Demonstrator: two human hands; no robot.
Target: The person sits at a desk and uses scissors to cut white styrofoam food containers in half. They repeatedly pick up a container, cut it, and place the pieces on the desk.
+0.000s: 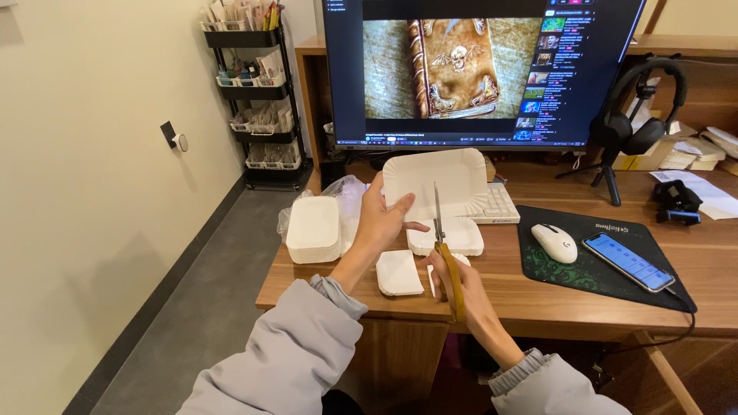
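Near the desk's front edge, the left hand grips the white paper tray upright while the right hand, closed around yellow-handled scissors, should cut straight, blades clear of fingers.

Large black monitor cut by top edge; white keyboard mostly hidden behind white rectangular paper tray; black cart contents too small.

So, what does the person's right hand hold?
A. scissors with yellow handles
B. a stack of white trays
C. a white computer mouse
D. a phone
A: the right hand has its grip on the yellow-handled scissors, blades up against the white paper tray held by the left hand.
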